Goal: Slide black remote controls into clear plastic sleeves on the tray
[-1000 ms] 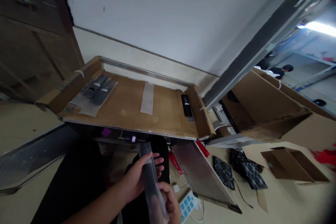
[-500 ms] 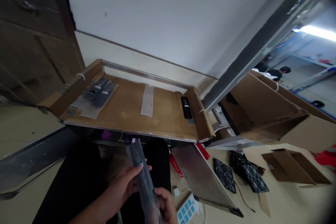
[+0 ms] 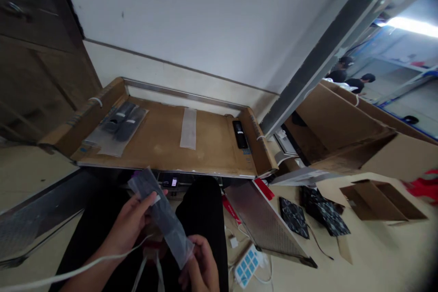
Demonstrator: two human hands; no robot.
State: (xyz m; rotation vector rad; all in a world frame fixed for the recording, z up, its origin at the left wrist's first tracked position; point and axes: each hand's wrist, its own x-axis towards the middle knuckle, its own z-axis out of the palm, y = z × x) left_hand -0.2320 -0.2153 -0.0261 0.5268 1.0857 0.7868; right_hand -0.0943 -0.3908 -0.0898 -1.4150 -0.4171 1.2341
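A long clear plastic bag (image 3: 167,223) with something dark inside slants across my lap. My left hand (image 3: 132,223) is closed round its upper part, thumb on top near a small white label. At the lower end, my right hand (image 3: 201,260) pinches the bag's edge between thumb and fingers. Beyond my hands, bagged dark items (image 3: 125,123) lie at the left of the cardboard-lined surface (image 3: 164,146). A flat whitish strip (image 3: 188,128) lies at its middle, and a black, long device (image 3: 240,134) with a white label is at its right.
Raised cardboard sides (image 3: 259,139) edge the surface. A lit small screen (image 3: 170,181) sits below its front edge. A white cable (image 3: 85,267) crosses my left forearm. To the right are a power strip (image 3: 247,265), a leaning metal mesh panel (image 3: 267,223) and a large open carton (image 3: 342,123).
The bag's upper end has swung left and its lower end has come up into view, with my right hand now at that end. A white cable now shows over my left arm.
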